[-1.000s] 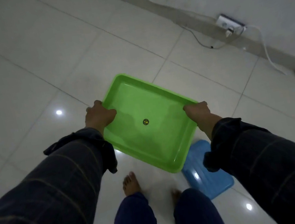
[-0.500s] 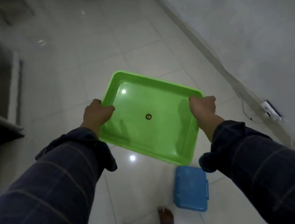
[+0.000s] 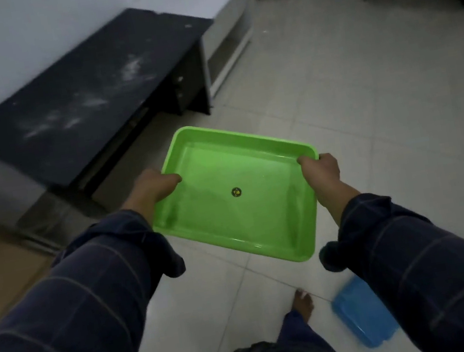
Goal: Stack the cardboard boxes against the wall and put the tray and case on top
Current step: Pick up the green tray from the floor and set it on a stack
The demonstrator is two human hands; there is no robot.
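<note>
Evidently light and stiff, the green plastic tray (image 3: 237, 196) hangs level above the tiled floor (image 3: 382, 107), left hand (image 3: 153, 189) and right hand (image 3: 320, 171) clasping its opposite side rims, the sensible hold.

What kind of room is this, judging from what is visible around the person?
Probably a sparsely furnished room in a home or small office, dimly lit: pale tiled floor, a low dusty black desk against a white wall, and a white shelf unit beside it.
</note>
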